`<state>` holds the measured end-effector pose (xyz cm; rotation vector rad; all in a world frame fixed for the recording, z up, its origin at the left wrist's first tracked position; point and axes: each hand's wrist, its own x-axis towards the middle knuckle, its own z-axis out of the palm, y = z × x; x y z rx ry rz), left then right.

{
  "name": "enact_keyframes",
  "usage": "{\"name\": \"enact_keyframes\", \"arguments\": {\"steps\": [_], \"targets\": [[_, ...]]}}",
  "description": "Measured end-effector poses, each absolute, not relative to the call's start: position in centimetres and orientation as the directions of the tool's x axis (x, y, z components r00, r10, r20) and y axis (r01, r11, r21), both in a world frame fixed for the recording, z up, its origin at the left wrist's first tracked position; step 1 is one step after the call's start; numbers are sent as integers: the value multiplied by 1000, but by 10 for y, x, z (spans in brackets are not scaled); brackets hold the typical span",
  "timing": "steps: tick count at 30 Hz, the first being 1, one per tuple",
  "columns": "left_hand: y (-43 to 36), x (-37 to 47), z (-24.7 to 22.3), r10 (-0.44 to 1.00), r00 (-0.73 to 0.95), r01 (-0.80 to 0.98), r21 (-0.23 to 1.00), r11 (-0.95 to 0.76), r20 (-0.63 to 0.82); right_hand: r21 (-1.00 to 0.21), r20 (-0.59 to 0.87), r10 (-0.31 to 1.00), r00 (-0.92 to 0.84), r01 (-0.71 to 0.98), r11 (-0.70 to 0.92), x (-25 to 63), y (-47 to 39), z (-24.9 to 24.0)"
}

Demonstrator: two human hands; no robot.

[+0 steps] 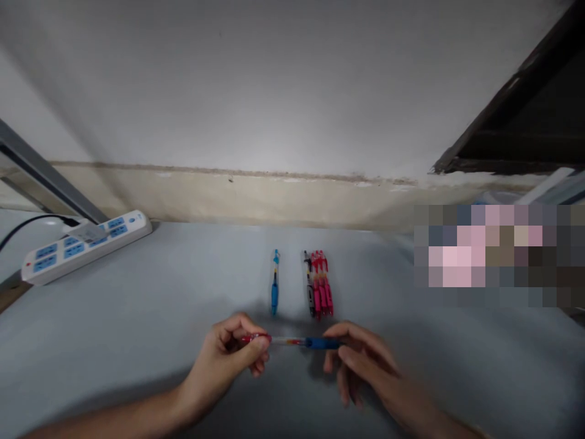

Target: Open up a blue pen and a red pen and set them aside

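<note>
Held level above the grey table is a pen (292,342) with a red top end, a clear barrel and a dark blue grip. My left hand (233,350) pinches its red end between thumb and fingers. At the blue end, the thumb and index finger of my right hand (365,360) close on the pen, the other fingers curling below. Beyond my hands, a light blue pen (275,283) lies upright in view. To its right, a black and grey pen (309,285) lies beside three red and pink pens (322,286), side by side.
A white power strip (86,247) with blue sockets and a plugged-in adapter lies at the left, beside a grey metal post (55,174). The wall (274,201) borders the table's back. A blurred, pixelated area covers the right side.
</note>
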<state>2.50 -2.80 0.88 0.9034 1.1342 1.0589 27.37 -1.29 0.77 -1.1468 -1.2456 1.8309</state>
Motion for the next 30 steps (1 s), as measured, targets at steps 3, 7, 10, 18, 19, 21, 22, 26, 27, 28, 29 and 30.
{"name": "enact_keyframes", "arguments": {"steps": [3, 7, 10, 18, 19, 21, 22, 26, 27, 28, 29, 30], "targets": [[-28, 25, 10, 961, 94, -183, 944, 275, -262, -927, -342, 845, -411, -2, -376, 273, -14, 9], [-28, 24, 10, 962, 95, -184, 946, 269, -255, -934, -251, 884, -394, -141, -328, 272, -13, 8], [-29, 24, 8, 962, 95, -193, 944, 268, -254, -903, -295, 848, -440, -162, -398, 272, -13, 6], [-26, 21, 9, 974, 7, -248, 944, 219, -224, -954, -94, 950, -297, -245, -171, 282, -13, 3], [-25, 20, 10, 975, -5, -258, 942, 214, -223, -954, -82, 959, -273, -258, -155, 283, -13, 5], [-24, 18, 13, 974, -22, -284, 936, 210, -225, -950, -65, 972, -224, -286, -130, 284, -13, 8], [-23, 18, 13, 973, -30, -301, 931, 208, -227, -946, -58, 978, -202, -302, -118, 285, -12, 10], [-23, 17, 15, 974, -43, -365, 911, 193, -223, -938, -18, 991, -133, -342, -62, 287, -12, 11], [-23, 18, 15, 974, -41, -374, 907, 193, -224, -939, -10, 992, -123, -340, -51, 287, -12, 11], [-23, 18, 15, 974, -38, -379, 905, 194, -225, -941, -1, 993, -115, -336, -40, 288, -12, 11], [-23, 18, 15, 973, -36, -382, 903, 196, -227, -945, 4, 994, -110, -326, -32, 288, -12, 11], [-23, 18, 15, 973, -34, -382, 903, 199, -229, -949, 11, 994, -106, -315, -23, 288, -12, 11]]}}
